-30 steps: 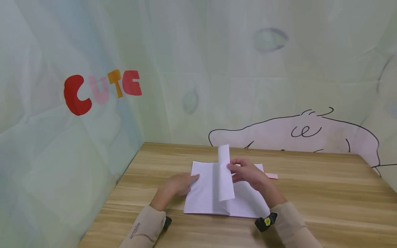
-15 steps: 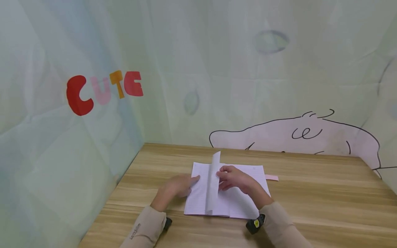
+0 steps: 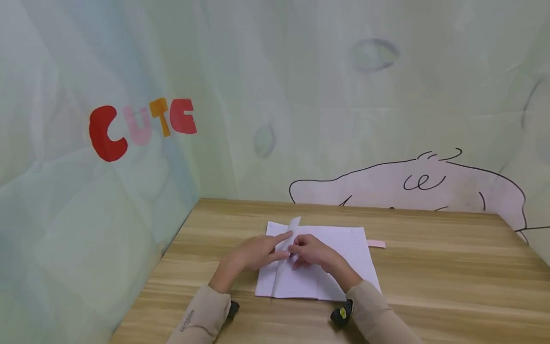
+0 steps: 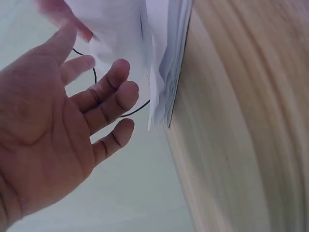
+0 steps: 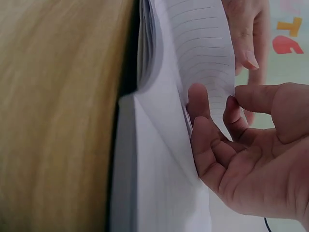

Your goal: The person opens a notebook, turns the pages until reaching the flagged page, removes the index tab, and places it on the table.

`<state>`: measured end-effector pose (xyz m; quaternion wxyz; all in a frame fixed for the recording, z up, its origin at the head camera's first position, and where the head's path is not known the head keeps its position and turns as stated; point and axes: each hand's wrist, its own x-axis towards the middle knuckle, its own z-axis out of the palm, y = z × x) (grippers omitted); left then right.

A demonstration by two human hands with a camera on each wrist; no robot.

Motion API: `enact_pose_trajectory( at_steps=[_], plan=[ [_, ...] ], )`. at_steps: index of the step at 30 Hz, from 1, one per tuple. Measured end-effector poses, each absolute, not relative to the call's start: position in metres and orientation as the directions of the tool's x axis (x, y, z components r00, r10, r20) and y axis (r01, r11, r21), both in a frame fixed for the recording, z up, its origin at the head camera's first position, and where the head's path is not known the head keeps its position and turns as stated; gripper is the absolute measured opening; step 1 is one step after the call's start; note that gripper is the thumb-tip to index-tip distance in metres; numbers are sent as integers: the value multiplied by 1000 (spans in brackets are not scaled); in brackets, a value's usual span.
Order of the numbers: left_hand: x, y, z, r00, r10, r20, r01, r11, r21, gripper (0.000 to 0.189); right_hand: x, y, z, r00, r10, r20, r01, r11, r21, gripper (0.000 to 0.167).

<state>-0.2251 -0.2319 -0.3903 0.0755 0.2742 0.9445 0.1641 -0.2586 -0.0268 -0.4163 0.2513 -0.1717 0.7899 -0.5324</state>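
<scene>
An open notebook with lined white pages (image 3: 343, 253) lies on the table. One page (image 3: 281, 274) stands raised over its left half, tilted to the left. My right hand (image 3: 315, 252) pinches that page's edge between thumb and index finger, as the right wrist view shows, while its other fingers curl close to the paper. Reaching over from the left, my left hand (image 3: 256, 252) has its fingers spread, the index fingertip right at the page's upper part. In the left wrist view the left palm (image 4: 48, 125) faces the camera with loosely bent fingers holding nothing.
A pink tab (image 3: 376, 244) sticks out past the notebook's right edge. The wooden table (image 3: 451, 267) meets a pale fabric backdrop (image 3: 322, 119) at the back and left, printed with coloured letters and a cartoon outline.
My right hand has carried the page leftward, from near the spine to over the left half. The left hand has lifted off the left page's edge and reached right to the turning page.
</scene>
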Motion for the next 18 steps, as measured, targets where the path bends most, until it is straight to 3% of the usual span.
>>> enact_pose_trajectory(
  at_steps=[8,18],
  plan=[
    [-226,-230,-395,-832,551,-65,502,797,337,62,-255,-27,-417,-833,-532,-153,-87,398,-913,19],
    [-227,-232,-393,-837,542,-77,504,819,275,39,-254,-4,-413,-854,-519,-34,-224,426,-877,29]
  ],
)
